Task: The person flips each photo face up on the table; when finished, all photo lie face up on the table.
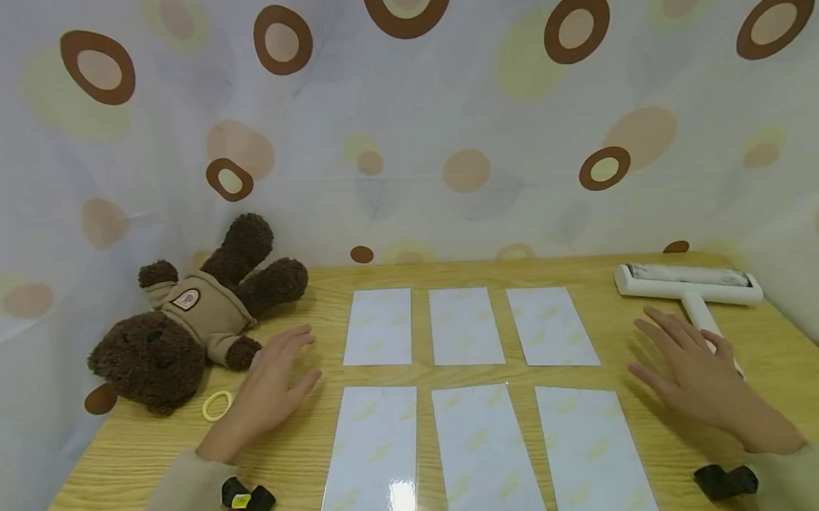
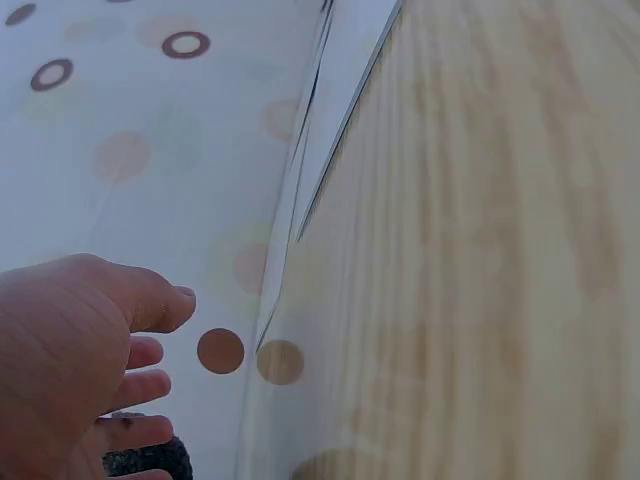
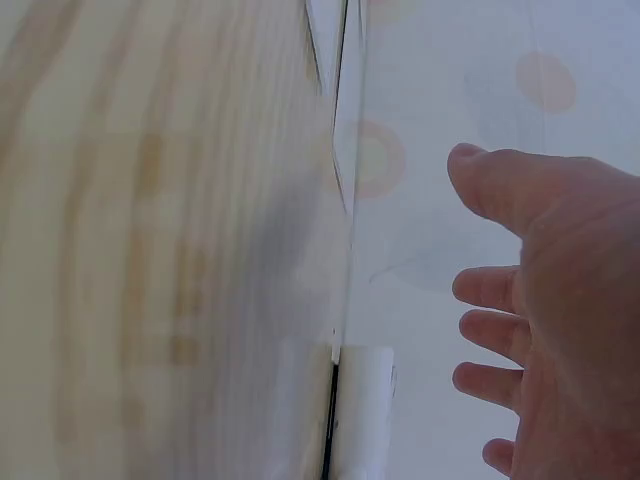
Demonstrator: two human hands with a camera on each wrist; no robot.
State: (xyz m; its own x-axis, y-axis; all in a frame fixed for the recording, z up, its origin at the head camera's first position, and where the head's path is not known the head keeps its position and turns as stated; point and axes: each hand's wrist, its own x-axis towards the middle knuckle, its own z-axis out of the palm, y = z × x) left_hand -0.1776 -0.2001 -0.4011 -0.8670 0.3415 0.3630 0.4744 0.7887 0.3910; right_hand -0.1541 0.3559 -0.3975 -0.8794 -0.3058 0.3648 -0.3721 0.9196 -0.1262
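Observation:
In the head view my left hand hovers left of the white sheets, fingers extended and holding nothing. Close by lie a brown teddy bear in a beige top and a pale yellow ring. On the other side, my right hand is held with spread fingers, likewise with nothing in it. Just beyond it rests a white T-shaped roller, whose handle the hand partly hides. Each wrist view shows the thumb and fingers of the left hand and right hand apart from any object.
Several white rectangular sheets with faint yellow marks lie in two rows between the hands, among them a back-left sheet and a front-right sheet. The wooden table meets a dotted white curtain behind and at both sides.

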